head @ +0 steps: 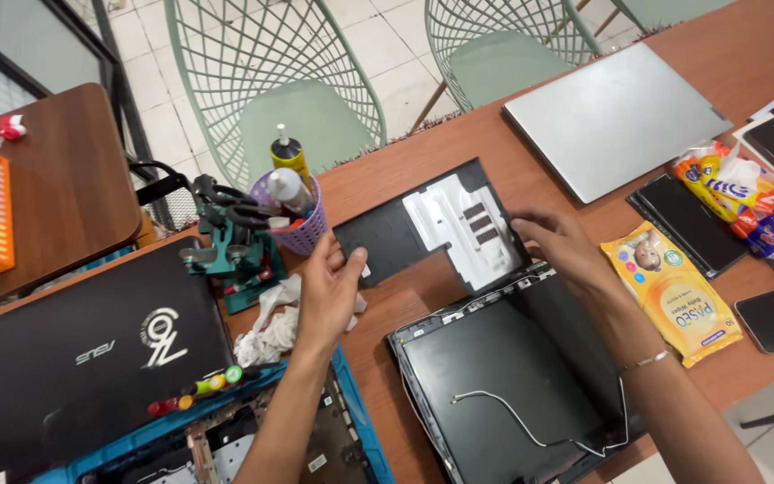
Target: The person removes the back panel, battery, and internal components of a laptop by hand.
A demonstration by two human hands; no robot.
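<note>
On the brown table (pixel 405 305), seen from your head camera, your two hands hold a black laptop cover panel (pixel 423 235).

Your left hand (pixel 331 285) pinches the panel's near left edge with fingers closed on it; your right hand (pixel 559 246) grips its right edge. The panel lies tilted just above an opened laptop lid shell (pixel 503 376) with loose white cables (pixel 530 426). You seem to be lifting the panel clear; setting it aside calls for a steady two-handed hold.
</note>
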